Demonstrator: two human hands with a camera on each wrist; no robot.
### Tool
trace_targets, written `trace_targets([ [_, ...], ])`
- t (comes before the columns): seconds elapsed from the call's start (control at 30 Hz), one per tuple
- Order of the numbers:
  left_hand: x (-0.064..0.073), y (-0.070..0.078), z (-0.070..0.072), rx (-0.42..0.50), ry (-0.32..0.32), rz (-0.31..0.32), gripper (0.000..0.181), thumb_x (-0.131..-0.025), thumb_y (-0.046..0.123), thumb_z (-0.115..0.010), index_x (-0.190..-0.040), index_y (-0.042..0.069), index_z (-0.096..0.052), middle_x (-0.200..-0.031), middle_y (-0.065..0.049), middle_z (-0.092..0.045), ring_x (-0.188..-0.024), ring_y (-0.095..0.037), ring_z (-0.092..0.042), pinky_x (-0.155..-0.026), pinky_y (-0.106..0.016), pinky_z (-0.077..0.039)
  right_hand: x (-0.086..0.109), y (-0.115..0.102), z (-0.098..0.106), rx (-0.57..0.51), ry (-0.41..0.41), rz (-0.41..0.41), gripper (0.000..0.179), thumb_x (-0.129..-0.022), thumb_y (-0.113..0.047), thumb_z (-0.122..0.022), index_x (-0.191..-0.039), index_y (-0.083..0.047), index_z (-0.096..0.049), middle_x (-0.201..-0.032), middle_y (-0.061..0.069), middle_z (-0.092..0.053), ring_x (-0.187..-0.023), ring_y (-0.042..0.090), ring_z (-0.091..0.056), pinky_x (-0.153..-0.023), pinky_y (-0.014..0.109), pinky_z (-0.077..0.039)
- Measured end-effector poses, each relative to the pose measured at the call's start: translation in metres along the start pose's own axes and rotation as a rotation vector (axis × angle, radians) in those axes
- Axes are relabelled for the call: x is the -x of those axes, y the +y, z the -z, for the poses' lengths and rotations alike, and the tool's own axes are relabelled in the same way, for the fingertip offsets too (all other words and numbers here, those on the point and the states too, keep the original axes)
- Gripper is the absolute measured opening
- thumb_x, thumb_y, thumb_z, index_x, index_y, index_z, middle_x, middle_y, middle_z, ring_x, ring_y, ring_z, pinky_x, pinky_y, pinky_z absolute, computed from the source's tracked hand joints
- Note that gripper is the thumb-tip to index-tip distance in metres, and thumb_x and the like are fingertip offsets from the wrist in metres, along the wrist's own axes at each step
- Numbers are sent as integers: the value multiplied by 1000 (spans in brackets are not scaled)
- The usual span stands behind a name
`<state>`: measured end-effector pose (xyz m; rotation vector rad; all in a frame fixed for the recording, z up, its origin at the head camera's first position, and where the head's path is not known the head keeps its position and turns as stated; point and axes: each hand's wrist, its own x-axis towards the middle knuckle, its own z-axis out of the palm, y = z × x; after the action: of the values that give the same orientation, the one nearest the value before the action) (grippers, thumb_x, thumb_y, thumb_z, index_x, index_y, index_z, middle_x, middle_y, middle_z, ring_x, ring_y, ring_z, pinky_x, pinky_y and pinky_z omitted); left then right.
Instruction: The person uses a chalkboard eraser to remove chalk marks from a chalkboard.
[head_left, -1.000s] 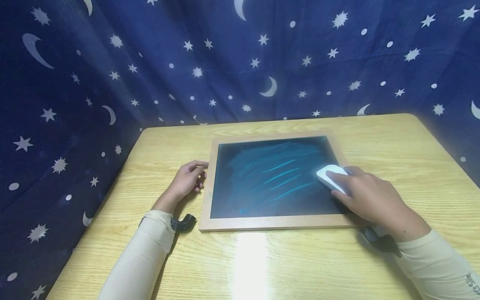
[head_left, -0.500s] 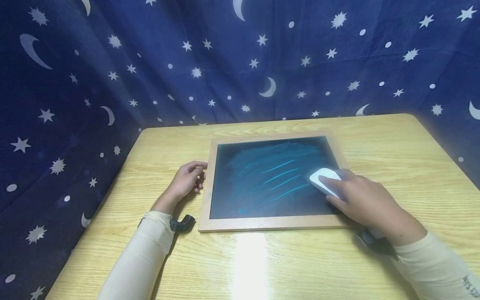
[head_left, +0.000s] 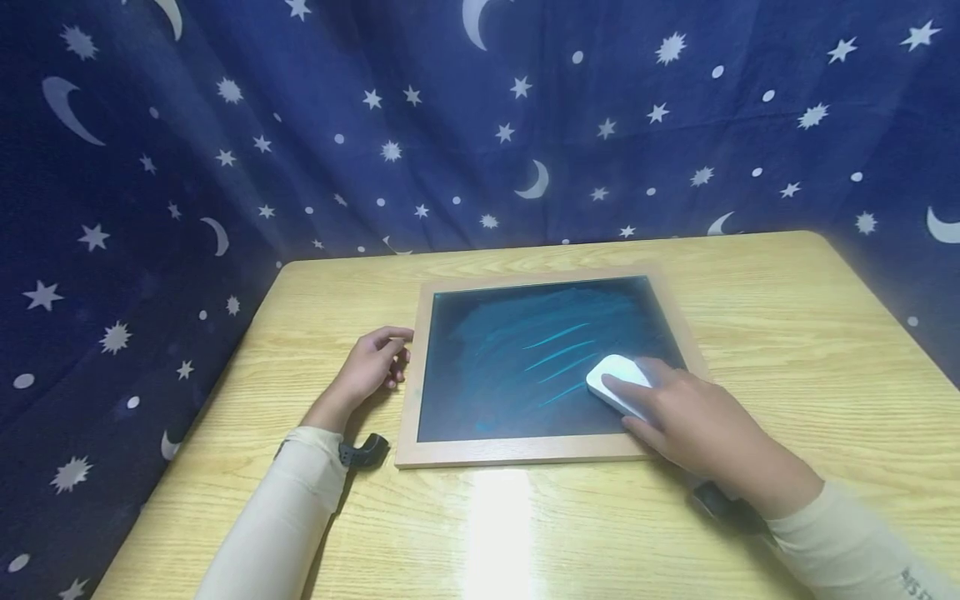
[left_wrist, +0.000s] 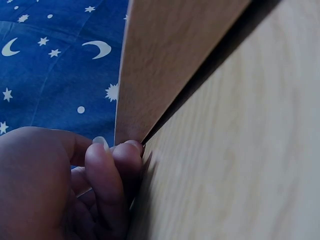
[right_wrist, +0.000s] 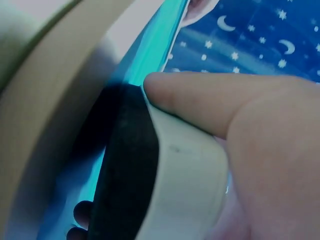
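A small blackboard point(head_left: 472, 367) in a light wood frame lies on the table, with several blue-green chalk strokes across its middle and faint smears around them. My right hand point(head_left: 686, 417) grips a white board eraser point(head_left: 619, 377) over the board's lower right part, at the right ends of the lower strokes. In the right wrist view the eraser point(right_wrist: 185, 175) shows a dark pad facing the board, and one finger lies along its white body. My left hand point(head_left: 367, 367) rests on the table with loosely bent fingers, its fingertips right at the frame's left edge point(left_wrist: 155, 65).
The wooden table point(head_left: 360, 533) extends on all sides of the board. A dark blue curtain point(head_left: 450, 125) with moons and stars hangs behind and to the left. Black wrist straps point(head_left: 365, 452) sit at both wrists.
My right hand has slid left and toward me with the eraser, which now overlaps the right end of the lowest stroke. The left hand stays at the frame. The head view shifts slightly.
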<state>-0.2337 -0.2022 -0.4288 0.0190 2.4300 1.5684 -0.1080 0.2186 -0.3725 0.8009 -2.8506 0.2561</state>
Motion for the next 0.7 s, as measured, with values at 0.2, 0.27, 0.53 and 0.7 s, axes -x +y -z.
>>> trace_targets([
  [0.2,0,1,0,-2,-5,0,37,-106,17,-39,-137,4,-54,-90,-8,-57,-61,-14,-55,-50,-22,-50,2,-7,0,-10,-7,39,53,-84,-26,-79,-135,-22,-64,-126,23,-62,-94,39,-69,-75,55,-58],
  [0.27,1,0,0,-1,-3,-3,37,-106,17,-39,-137,4,-55,-90,-8,-57,-61,-14,-55,-51,-22,-50,2,-4,1,-23,-24,27,52,-85,-26,-77,-135,-23,-64,-128,22,-63,-100,39,-69,-77,57,-58],
  [0.53,0,1,0,4,-5,-4,37,-105,17,-40,-136,4,-55,-89,-7,-57,-60,-13,-56,-51,-22,-51,3,14,7,-46,-76,-96,53,-89,-27,-73,-140,-24,-59,-132,22,-61,-110,44,-65,-77,63,-55],
  [0.7,0,-1,0,-13,4,-5,37,-105,16,-39,-136,4,-55,-90,-8,-58,-61,-14,-56,-51,-23,-51,2,26,13,-26,-113,-195,51,-90,-29,-72,-139,-21,-60,-128,27,-60,-103,49,-65,-73,65,-54],
])
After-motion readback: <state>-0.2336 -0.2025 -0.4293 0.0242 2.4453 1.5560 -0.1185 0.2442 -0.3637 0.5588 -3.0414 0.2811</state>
